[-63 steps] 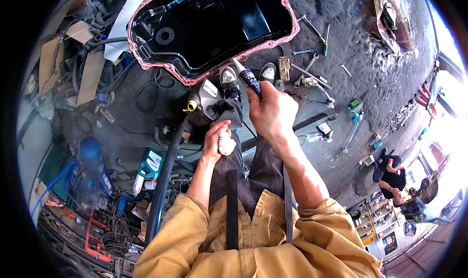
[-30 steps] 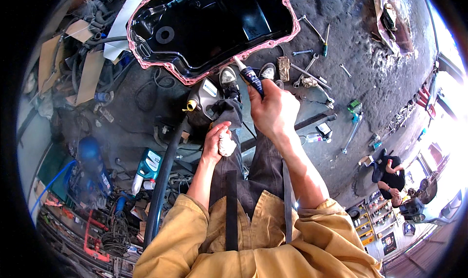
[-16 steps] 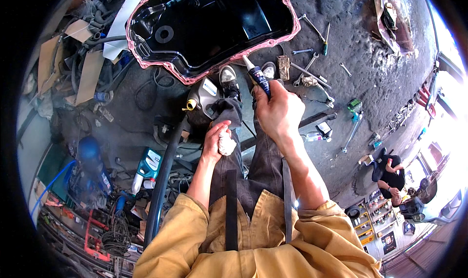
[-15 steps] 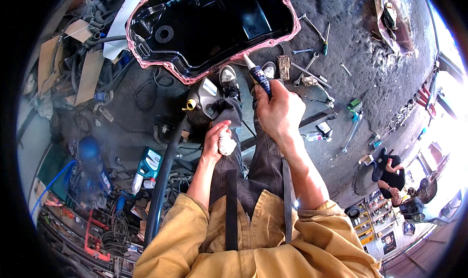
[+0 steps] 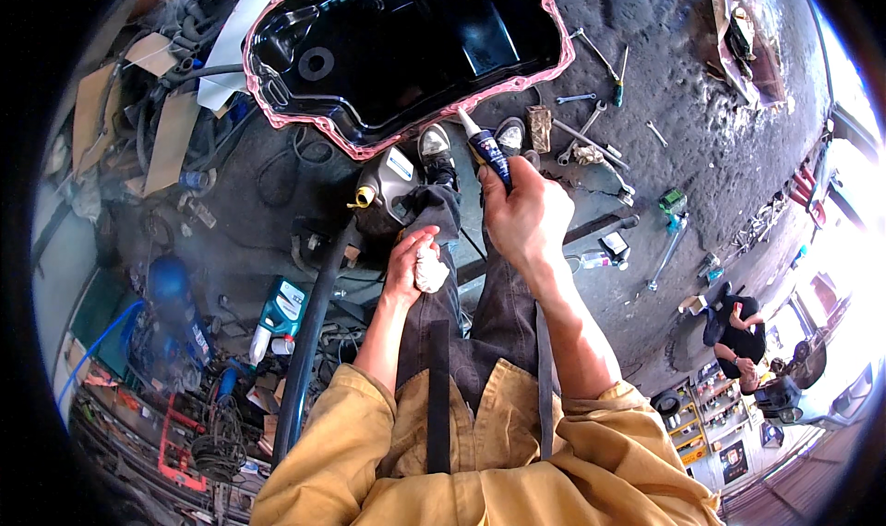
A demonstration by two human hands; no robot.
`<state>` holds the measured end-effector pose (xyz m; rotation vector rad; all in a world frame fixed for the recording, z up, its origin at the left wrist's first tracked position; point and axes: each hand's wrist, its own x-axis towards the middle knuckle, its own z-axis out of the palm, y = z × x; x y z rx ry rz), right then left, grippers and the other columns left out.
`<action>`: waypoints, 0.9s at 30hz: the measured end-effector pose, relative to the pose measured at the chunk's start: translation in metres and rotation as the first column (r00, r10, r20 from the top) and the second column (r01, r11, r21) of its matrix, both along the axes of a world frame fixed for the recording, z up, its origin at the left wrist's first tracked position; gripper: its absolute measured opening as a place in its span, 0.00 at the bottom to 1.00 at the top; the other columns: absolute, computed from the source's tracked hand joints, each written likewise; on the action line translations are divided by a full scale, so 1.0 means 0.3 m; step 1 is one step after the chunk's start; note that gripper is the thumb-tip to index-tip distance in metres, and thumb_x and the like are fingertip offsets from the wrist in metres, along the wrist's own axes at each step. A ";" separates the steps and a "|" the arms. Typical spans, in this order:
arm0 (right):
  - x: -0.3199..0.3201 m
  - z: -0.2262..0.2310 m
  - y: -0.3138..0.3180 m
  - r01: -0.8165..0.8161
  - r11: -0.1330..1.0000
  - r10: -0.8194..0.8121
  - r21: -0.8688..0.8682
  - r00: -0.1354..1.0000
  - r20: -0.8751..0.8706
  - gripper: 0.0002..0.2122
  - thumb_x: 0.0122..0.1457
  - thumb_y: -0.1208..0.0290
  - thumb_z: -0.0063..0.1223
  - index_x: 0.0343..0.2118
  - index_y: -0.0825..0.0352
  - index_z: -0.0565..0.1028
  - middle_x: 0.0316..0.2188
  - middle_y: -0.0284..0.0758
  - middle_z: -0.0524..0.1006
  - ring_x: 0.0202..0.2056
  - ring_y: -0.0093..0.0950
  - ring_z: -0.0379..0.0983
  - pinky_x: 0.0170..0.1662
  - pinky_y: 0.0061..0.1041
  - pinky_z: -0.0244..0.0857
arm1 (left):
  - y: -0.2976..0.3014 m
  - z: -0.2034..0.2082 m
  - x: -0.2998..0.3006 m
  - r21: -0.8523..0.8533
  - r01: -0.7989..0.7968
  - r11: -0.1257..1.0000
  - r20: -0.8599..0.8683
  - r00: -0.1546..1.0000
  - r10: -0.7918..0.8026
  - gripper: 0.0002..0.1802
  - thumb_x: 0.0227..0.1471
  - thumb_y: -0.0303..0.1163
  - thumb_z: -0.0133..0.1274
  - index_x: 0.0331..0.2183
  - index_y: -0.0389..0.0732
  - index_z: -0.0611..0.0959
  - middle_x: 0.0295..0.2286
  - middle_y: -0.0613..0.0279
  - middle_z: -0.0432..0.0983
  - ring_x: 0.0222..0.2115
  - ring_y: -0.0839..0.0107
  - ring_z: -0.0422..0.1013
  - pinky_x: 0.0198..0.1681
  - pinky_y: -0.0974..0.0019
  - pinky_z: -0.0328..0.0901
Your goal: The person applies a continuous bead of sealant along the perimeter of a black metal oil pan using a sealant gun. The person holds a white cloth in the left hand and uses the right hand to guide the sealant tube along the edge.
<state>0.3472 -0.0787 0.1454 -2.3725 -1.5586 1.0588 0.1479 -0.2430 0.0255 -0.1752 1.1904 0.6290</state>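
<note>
My right hand [image 5: 528,208] is closed around a dark blue sealant tube [image 5: 492,157] with a pale pointed nozzle. The nozzle's tip meets the near rim of a black oil pan [image 5: 388,51], or lies very close to it. A band of pink sealant [image 5: 415,123] runs along the pan's flange. Over my left thigh, my left hand [image 5: 406,266] is closed on a crumpled white rag [image 5: 430,269]. Between the pan and my left hand stands a grey jug [image 5: 388,186] with a yellow cap.
Wrenches [image 5: 583,131] and a green-handled screwdriver [image 5: 619,88] lie on the dark floor to the right. A black bar [image 5: 318,341] rises at my left, beside a teal bottle [image 5: 281,309]. Cardboard pieces [image 5: 171,138] and hoses clutter the far left. Another person [image 5: 743,328] is at the right.
The view has shifted slightly, so the pan sits a little further right. The tube's nozzle has moved slightly left along the pan's near rim. My left hand stays still with the rag.
</note>
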 end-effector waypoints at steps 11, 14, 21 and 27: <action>-0.040 -0.002 0.005 -0.064 0.997 0.065 0.033 0.998 -0.021 0.17 0.59 0.59 0.59 0.21 0.66 0.69 0.14 0.43 0.72 0.21 0.46 0.74 0.25 0.41 0.65 | 0.002 -0.010 -0.017 -0.026 -0.022 0.999 -0.001 1.000 0.022 0.18 0.59 0.35 0.56 0.47 0.35 0.79 0.27 0.64 0.76 0.27 0.78 0.73 0.29 0.75 0.68; -0.049 0.004 0.002 -0.074 0.997 0.074 0.019 0.996 -0.041 0.17 0.59 0.60 0.59 0.21 0.65 0.69 0.14 0.43 0.72 0.21 0.47 0.74 0.25 0.41 0.65 | 0.009 -0.010 -0.020 -0.011 -0.036 0.999 -0.002 0.999 0.036 0.17 0.59 0.34 0.56 0.48 0.35 0.80 0.27 0.63 0.76 0.26 0.78 0.72 0.29 0.75 0.68; -0.065 -0.001 -0.005 -0.086 0.995 0.088 0.048 0.994 -0.056 0.16 0.58 0.61 0.59 0.21 0.65 0.69 0.14 0.44 0.72 0.21 0.48 0.74 0.25 0.42 0.64 | 0.081 0.000 -0.025 0.032 -0.087 0.996 0.006 0.996 0.087 0.17 0.60 0.33 0.55 0.48 0.35 0.79 0.27 0.63 0.76 0.25 0.79 0.71 0.27 0.75 0.66; -0.075 0.000 -0.012 -0.113 0.990 0.118 0.081 0.991 -0.060 0.16 0.58 0.61 0.59 0.21 0.65 0.69 0.14 0.44 0.72 0.21 0.48 0.74 0.25 0.43 0.64 | 0.073 -0.012 -0.016 -0.001 -0.069 0.998 0.007 0.998 0.069 0.17 0.59 0.33 0.56 0.48 0.35 0.79 0.27 0.65 0.76 0.25 0.80 0.71 0.28 0.77 0.66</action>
